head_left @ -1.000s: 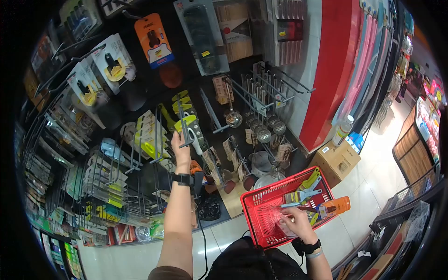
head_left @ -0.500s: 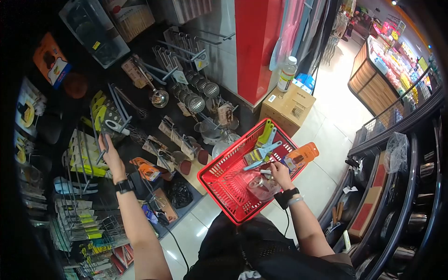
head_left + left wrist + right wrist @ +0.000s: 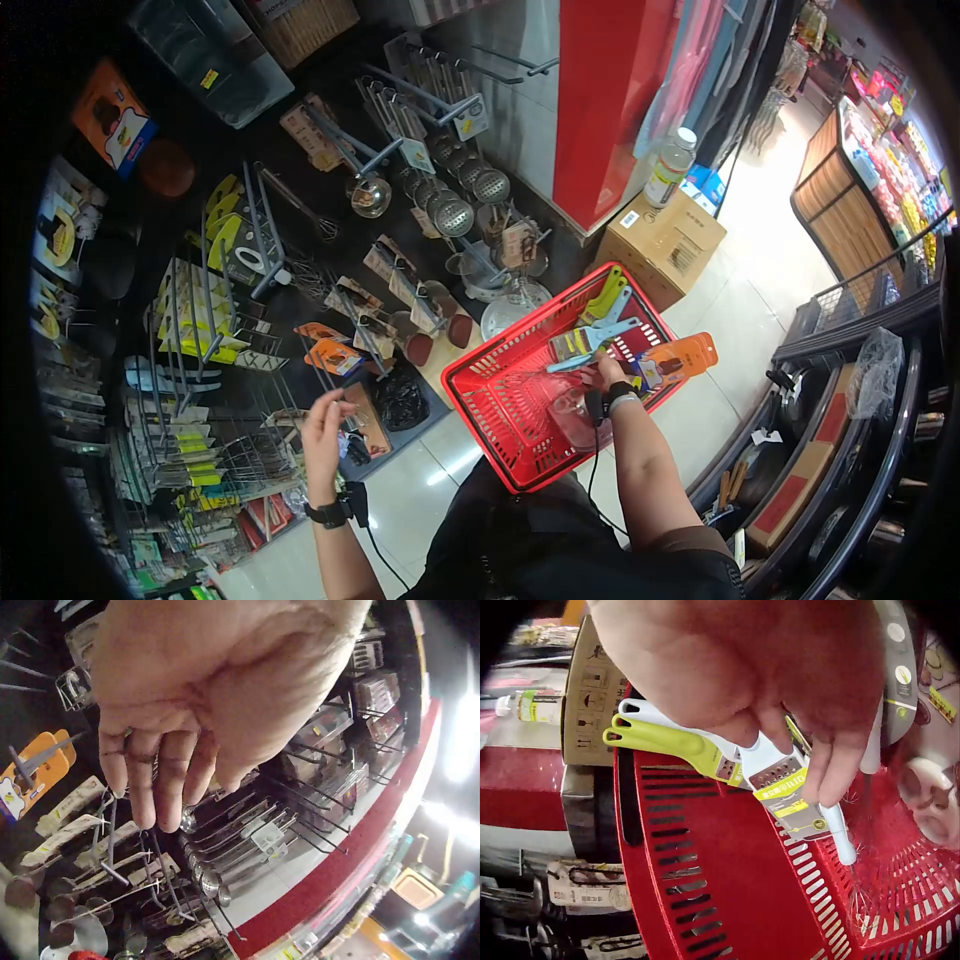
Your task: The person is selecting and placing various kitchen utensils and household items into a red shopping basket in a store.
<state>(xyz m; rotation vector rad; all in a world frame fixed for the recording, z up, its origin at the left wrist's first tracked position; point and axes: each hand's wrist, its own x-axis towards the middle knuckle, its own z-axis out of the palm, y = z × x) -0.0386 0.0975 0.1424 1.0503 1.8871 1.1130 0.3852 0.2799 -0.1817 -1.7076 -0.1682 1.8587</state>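
My left hand (image 3: 322,435) is raised in front of the wall rack, its fingers loosely extended and nothing in them; the left wrist view shows the bare palm. My right hand (image 3: 610,376) is inside the red basket (image 3: 470,375). Its fingertips overlap a light blue handle (image 3: 840,838) beside a light blue carded grater (image 3: 780,784); I cannot tell whether they grip it. A green-handled grater (image 3: 660,742) lies close by. A white-handled whisk (image 3: 860,904) and a clear plastic package (image 3: 572,420) are also in the basket, and an orange carded utensil (image 3: 682,358) leans over its rim.
Hooks with skimmers (image 3: 452,218), a ladle (image 3: 370,196) and green-carded tools (image 3: 190,310) project from the wall. A cardboard box (image 3: 665,240) with a bottle (image 3: 670,168) on it stands behind the basket. Shelves of pans (image 3: 770,470) line the right side.
My left hand has come away from the green tools on the hook and dropped lower. My right hand has moved farther into the basket, to the light blue handle. The head view has turned right.
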